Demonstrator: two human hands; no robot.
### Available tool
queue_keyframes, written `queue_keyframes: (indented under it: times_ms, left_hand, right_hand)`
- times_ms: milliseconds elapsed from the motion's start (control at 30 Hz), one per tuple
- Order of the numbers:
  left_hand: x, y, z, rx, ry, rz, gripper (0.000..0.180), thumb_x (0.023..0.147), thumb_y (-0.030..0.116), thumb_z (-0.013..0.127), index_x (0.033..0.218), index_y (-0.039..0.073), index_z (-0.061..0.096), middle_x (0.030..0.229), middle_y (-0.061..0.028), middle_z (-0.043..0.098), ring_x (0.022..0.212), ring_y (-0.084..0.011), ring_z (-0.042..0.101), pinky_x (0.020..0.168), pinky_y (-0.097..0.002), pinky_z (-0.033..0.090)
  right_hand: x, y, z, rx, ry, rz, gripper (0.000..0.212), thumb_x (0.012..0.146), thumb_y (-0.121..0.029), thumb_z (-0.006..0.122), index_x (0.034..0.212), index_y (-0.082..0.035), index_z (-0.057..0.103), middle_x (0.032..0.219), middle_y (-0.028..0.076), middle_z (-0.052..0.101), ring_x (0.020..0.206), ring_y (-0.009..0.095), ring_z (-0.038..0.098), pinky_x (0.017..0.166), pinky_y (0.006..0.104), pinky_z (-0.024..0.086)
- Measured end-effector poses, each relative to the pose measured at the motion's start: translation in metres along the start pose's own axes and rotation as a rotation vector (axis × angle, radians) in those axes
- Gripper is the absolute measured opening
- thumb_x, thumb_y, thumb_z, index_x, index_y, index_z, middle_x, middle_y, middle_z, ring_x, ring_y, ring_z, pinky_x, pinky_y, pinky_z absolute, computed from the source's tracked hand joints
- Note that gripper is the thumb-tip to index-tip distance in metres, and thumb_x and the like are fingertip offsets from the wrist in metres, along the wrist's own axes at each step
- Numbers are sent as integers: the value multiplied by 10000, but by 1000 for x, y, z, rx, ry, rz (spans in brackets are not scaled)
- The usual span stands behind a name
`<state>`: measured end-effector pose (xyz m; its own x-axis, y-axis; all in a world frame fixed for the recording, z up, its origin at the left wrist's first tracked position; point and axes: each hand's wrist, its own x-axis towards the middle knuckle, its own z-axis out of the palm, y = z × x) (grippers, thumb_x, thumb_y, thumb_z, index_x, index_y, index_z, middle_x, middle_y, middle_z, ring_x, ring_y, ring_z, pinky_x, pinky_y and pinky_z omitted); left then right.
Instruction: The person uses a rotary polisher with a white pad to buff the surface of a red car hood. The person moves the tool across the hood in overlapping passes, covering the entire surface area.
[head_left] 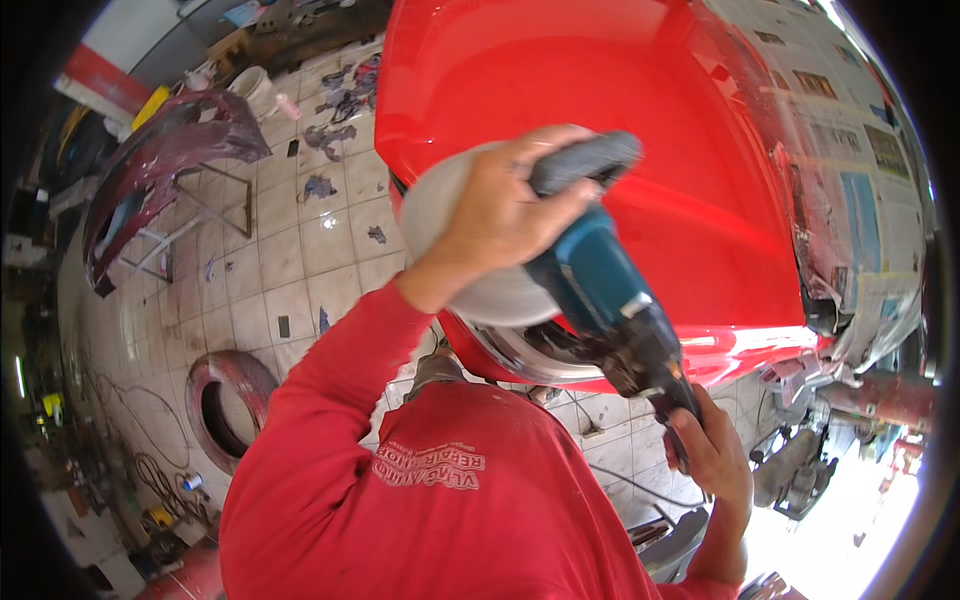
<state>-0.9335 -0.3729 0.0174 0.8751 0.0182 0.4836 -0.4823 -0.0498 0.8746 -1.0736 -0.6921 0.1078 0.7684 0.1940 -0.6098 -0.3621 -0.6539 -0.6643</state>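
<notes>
Both my hands hold a teal and black power polisher over the front of a glossy red car hood. My left hand is closed round its dark grey front handle. Low at the right, my right hand wraps the black rear grip. The large round whitish pad lies at the hood's front left corner, partly behind my left hand and wrist. It looks smeared, as if spinning; I cannot tell whether it touches the paint. Below it a headlight shows in part.
Newspaper masking covers the windshield side. A dark red bumper rests on a metal stand at the left. A tire, a white bucket and scattered rags lie on the tiled floor. A cord trails below the polisher.
</notes>
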Motion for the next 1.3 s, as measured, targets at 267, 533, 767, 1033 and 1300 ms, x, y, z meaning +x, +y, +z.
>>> queue_keyframes:
  times_ms: [267, 533, 767, 1033, 1300]
  left_hand:
    - [-6, 1, -63, 271, 147, -43, 413, 934, 95, 829, 1306, -39, 711, 1185, -139, 781, 1064, -163, 739, 960, -301, 570]
    - [-8, 10, 37, -72, 59, -158, 398, 987, 194, 779, 1290, -55, 713, 1172, -154, 759, 1050, -180, 716, 935, -310, 555]
    - [38, 12, 226, -250, -226, -27, 339, 1011, 194, 697, 1241, -52, 727, 1037, -143, 774, 939, -149, 715, 841, -313, 563]
    - [63, 8, 445, -242, -449, 109, 380, 947, 357, 660, 1070, 24, 796, 944, -183, 791, 872, -316, 766, 828, -407, 589]
    - [66, 8, 389, -96, -452, 57, 416, 913, 351, 645, 1109, 18, 799, 914, -225, 779, 852, -399, 763, 835, -475, 596]
  right_hand:
    - [41, -44, 12, -168, -123, -46, 470, 1105, -446, 593, 1272, -8, 624, 694, 115, 620, 646, 240, 665, 634, 405, 495]
    - [-15, 25, -29, -138, 7, 57, 487, 1082, -496, 606, 1308, -66, 638, 696, 157, 638, 697, 343, 706, 676, 470, 503]
    - [-93, 114, -79, 178, 311, 216, 550, 1065, -503, 626, 1284, 1, 642, 674, 31, 615, 579, 122, 615, 549, 328, 486]
    - [-134, 215, -107, 411, 733, 343, 545, 1116, -563, 500, 1238, -39, 591, 654, 32, 584, 502, 119, 594, 470, 279, 500]
    - [-116, 208, -76, 424, 691, 253, 580, 1091, -645, 507, 1181, -73, 537, 632, 33, 581, 443, 158, 592, 412, 299, 479]
